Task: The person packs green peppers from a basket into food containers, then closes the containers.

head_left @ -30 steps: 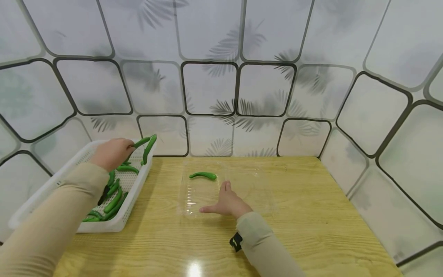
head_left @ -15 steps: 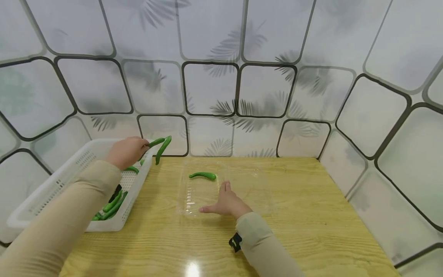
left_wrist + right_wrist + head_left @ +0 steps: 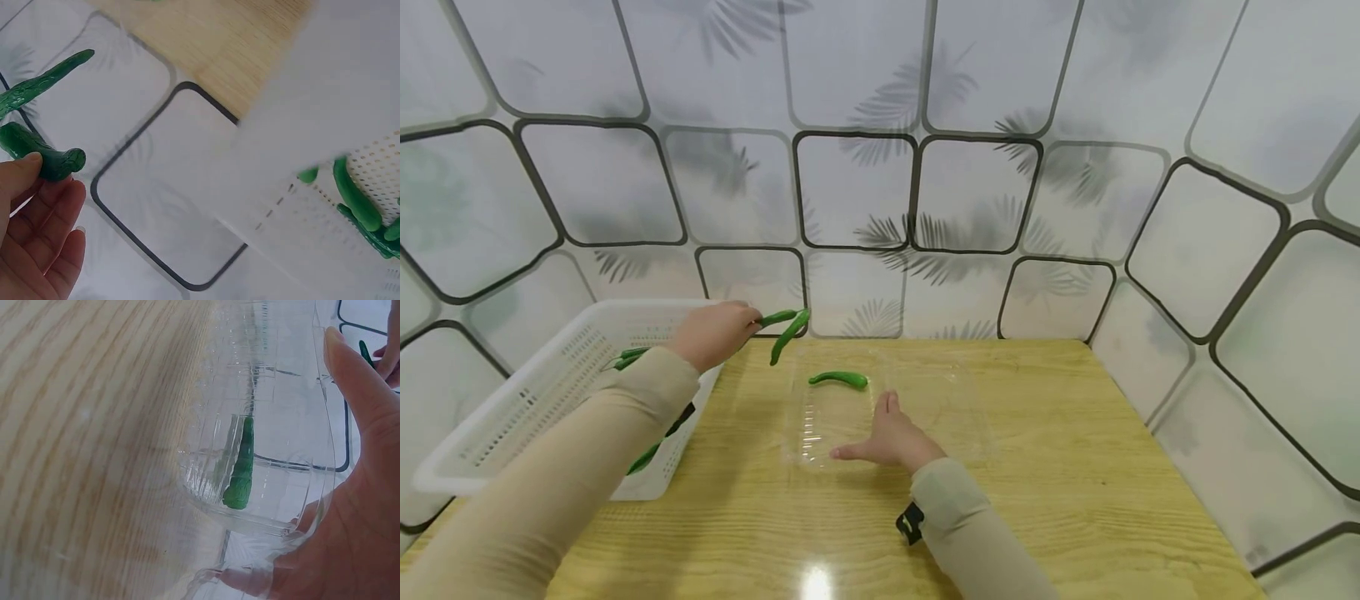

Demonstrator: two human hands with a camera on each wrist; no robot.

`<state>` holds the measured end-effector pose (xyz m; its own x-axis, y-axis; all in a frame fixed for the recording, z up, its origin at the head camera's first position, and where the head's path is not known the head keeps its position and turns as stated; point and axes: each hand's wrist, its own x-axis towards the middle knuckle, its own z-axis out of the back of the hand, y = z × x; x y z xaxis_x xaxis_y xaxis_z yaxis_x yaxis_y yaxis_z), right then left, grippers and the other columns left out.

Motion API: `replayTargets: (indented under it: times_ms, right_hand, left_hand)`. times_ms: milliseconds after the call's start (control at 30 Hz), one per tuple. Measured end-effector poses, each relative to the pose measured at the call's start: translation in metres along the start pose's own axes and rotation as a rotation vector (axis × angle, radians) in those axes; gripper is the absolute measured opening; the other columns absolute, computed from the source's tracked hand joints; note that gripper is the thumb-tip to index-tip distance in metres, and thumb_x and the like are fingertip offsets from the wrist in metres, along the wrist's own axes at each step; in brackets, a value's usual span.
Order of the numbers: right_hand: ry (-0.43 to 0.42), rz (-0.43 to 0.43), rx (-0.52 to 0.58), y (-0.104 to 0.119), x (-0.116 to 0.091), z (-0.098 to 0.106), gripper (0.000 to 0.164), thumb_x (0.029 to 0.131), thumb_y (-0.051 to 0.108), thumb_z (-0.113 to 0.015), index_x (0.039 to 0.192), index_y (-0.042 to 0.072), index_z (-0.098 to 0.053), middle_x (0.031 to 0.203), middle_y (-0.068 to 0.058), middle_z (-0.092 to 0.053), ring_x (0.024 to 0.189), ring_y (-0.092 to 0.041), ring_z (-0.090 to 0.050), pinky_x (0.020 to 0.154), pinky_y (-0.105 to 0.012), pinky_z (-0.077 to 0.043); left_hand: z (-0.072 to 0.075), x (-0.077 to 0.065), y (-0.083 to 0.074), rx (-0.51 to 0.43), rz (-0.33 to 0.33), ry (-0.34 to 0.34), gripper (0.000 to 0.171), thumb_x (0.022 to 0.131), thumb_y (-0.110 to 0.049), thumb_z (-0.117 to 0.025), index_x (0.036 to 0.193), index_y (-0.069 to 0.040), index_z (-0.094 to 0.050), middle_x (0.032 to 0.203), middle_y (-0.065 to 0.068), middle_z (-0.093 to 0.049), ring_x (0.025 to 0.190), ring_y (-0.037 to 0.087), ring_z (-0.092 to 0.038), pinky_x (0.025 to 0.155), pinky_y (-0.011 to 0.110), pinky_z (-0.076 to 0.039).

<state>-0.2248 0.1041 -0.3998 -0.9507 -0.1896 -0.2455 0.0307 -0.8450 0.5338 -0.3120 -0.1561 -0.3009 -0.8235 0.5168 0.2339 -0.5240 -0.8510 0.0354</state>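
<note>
My left hand pinches a green chili pepper near its end, between thumb and fingers. A second green chili pepper hangs at the far end of the held one. The hand is past the right rim of a white basket, short of a clear plastic container. One green chili pepper lies in the container's left compartment. Across the container's near side, my right hand rests with thumb and fingers spread, touching its rim and middle.
Several more green peppers lie in the basket, partly hidden behind the left forearm. The container's other half lies opened flat to the right. A patterned wall covering rises behind the wooden table.
My left hand has moved right out of the basket, carrying the pepper with the second one dangling. The right hand and container have stayed in place.
</note>
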Motion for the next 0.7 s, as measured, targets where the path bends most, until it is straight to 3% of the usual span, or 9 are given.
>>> replayTargets:
  times_ms: [267,533,700]
  right_hand:
    - [0.006,-0.015,0.014,0.0,0.0,0.0,0.122,0.071,0.061,-0.07,0.147,-0.004,0.0,0.152,-0.022,0.004,0.134,-0.04,-0.023,0.104,-0.046,-0.031]
    - [0.013,-0.007,0.023,-0.001,0.002,0.0,0.122,0.071,0.061,-0.07,0.147,-0.004,0.0,0.152,-0.022,0.005,0.135,-0.038,-0.022,0.104,-0.046,-0.031]
    - [0.018,-0.012,0.029,-0.002,0.003,-0.001,0.122,0.071,0.061,-0.07,0.147,-0.003,0.001,0.153,-0.021,0.005,0.135,-0.039,-0.022,0.103,-0.047,-0.032]
  left_hand:
    - [-0.009,0.011,-0.021,-0.038,-0.066,0.006,0.015,0.091,-0.013,-0.061,0.099,-0.003,-0.069,0.082,0.004,-0.061,0.075,0.02,-0.061,0.066,0.036,-0.052]
    - [-0.022,0.024,-0.043,-0.01,-0.153,-0.059,0.01,0.089,-0.016,-0.064,0.088,-0.008,-0.07,0.075,0.001,-0.06,0.069,0.019,-0.06,0.063,0.036,-0.051]
    - [-0.027,0.029,-0.059,-0.001,-0.165,-0.018,0.011,0.09,-0.017,-0.063,0.089,-0.009,-0.07,0.078,0.001,-0.062,0.071,0.018,-0.061,0.064,0.035,-0.052]
